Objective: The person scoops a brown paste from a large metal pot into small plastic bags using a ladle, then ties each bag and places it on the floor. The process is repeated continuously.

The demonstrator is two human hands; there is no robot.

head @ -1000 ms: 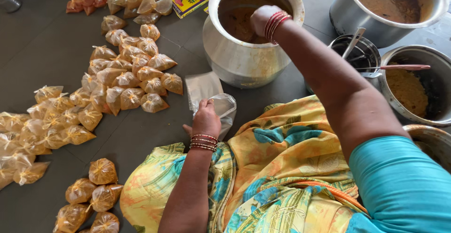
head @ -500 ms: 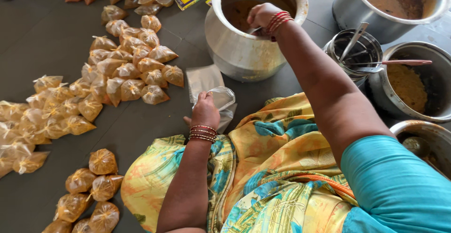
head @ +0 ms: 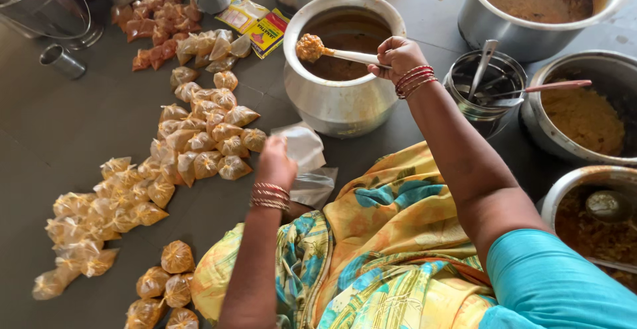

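Observation:
My right hand grips a white-handled ladle whose bowl, heaped with orange-brown curry, is lifted above the round metal pot of brown gravy. My left hand is raised over the floor and pinches a clear plastic bag by its mouth. More empty plastic bags lie flat under it, beside my knee in the yellow and blue sari.
Several tied food packets lie in rows on the grey floor to the left, with reddish ones farther back. Large pots of rice and curry, a tin of spoons, a steel cup and yellow sachets stand around.
My right hand has lifted the loaded ladle out of the gravy pot. My left hand has risen from the floor with a plastic bag in it.

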